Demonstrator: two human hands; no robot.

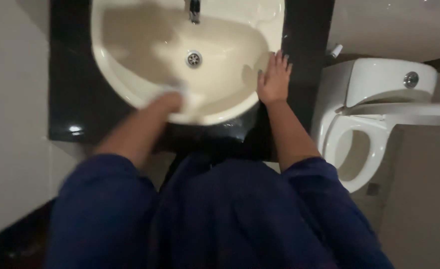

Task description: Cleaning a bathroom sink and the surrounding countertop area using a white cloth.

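Observation:
A cream oval sink sits in a black countertop, seen from above. My left hand, blurred by motion, is shut on a small pale cloth pressed against the basin's near inner wall. My right hand lies flat with fingers spread on the basin's right rim. A metal drain sits at the basin's middle and a tap hangs over the far side. Both arms wear dark blue sleeves.
A white toilet with its seat down and a round flush button on the cistern stands to the right. A pale wall runs along the left. Dim tiled floor lies around the toilet.

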